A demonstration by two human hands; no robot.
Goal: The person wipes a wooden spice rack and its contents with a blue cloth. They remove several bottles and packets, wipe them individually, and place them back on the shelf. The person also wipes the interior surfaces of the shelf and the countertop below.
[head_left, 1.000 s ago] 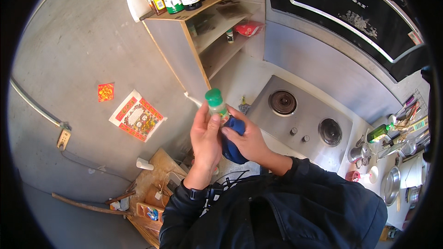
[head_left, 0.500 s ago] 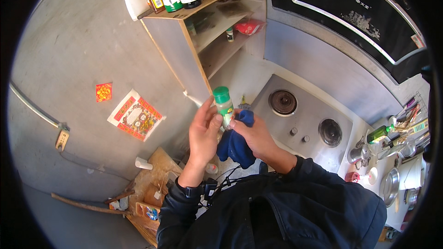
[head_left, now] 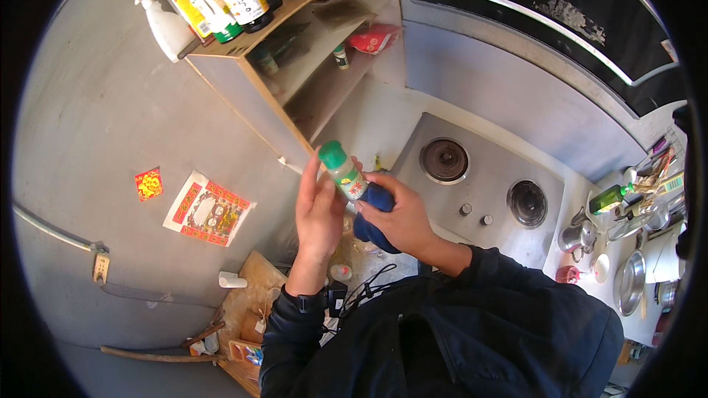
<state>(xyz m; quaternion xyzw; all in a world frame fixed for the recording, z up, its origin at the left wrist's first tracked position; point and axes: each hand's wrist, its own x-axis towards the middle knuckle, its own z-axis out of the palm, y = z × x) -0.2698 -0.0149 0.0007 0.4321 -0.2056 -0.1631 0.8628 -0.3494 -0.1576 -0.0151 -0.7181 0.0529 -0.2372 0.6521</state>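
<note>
A small clear seasoning bottle [head_left: 344, 169] with a green cap and a printed label leans to the upper left between my two hands. My left hand [head_left: 317, 212] is closed around its left side, the thumb along the front and the fingers partly hidden behind. A bunched dark blue cloth [head_left: 378, 197] covers the bottle's lower end. My right hand [head_left: 404, 215] grips the cloth and presses it against the bottle, with its thumb in front. What the bottle contains cannot be made out.
A wooden shelf [head_left: 258, 96] with several bottles on top stands beyond my hands. Right of them lies a two-burner stove [head_left: 483, 177] under a black range hood [head_left: 509, 0]. Pans and utensils, including a metal pan [head_left: 630, 282], crowd the far right. A wooden table [head_left: 254, 287] is at lower left.
The bottle has tilted further left and shifted slightly left. The blue cloth is now wrapped around its lower end, with less hanging down. The view has shifted, moving the shelf leftward.
</note>
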